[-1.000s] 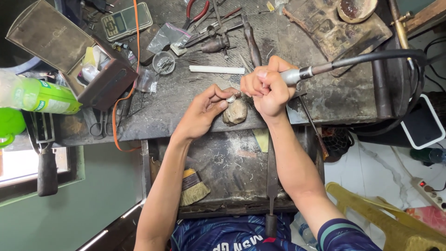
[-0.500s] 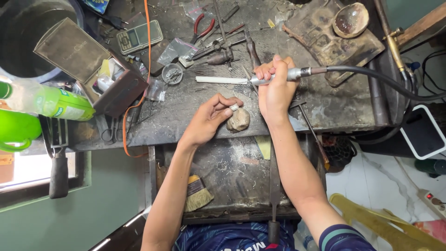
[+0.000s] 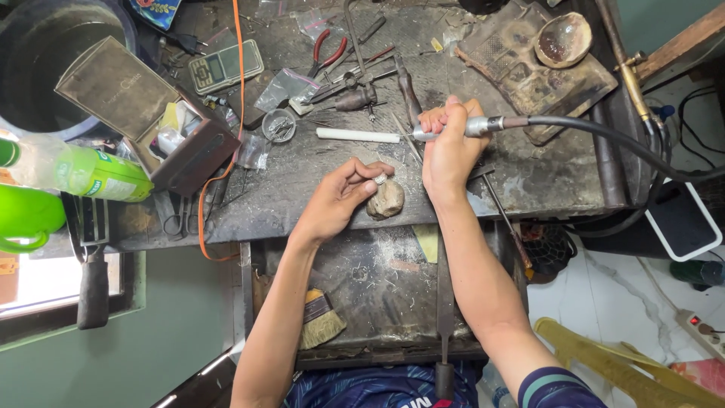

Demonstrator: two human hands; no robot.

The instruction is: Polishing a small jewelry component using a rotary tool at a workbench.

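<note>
My left hand pinches a small silver ring between thumb and fingertips, just above a rounded stone-like lump on the bench edge. My right hand grips a metal rotary handpiece whose black flexible hose runs off to the right. The tool's tip points left, away from the ring, close to a white stick lying on the worn dark workbench.
Pliers, assorted hand tools, a small scale, an open brown box, a green bottle and an orange cable crowd the bench. A brush lies in the drawer tray below. A charred block with a bowl sits far right.
My right hand has lifted the handpiece away from the ring and moved it farther up the bench. My left hand stays by the lump with the ring.
</note>
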